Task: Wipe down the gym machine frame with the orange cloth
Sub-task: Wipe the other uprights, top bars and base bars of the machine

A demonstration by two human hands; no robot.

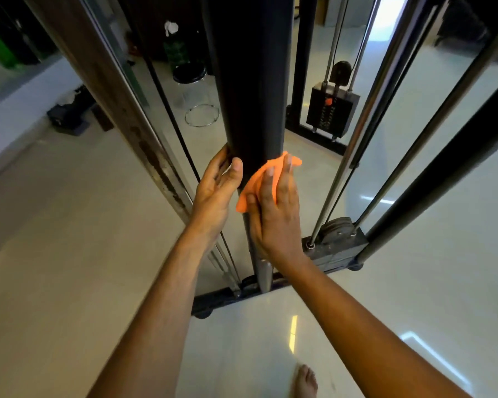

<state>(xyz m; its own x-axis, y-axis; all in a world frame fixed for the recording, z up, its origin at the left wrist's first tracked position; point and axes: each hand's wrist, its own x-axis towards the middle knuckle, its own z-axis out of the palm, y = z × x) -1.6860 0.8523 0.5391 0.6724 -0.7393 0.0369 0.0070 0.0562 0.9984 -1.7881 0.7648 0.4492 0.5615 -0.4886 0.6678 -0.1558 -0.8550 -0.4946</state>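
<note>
My right hand [273,208] lies flat, fingers straight, pressing the crumpled orange cloth [260,179] against the thick black upright post of the gym machine frame [253,90]. At nine o'clock from it, my left hand [217,191] cups the post's other side, fingers relaxed. A black weight stack [331,110] stands at one o'clock.

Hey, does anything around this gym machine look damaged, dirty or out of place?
Yes. The tall brown metal upright left of the black round frame post shows patchy, rust-like blotches along its face. Otherwise the right hand presses the orange cloth flat on the post and the left hand steadies it.
</note>
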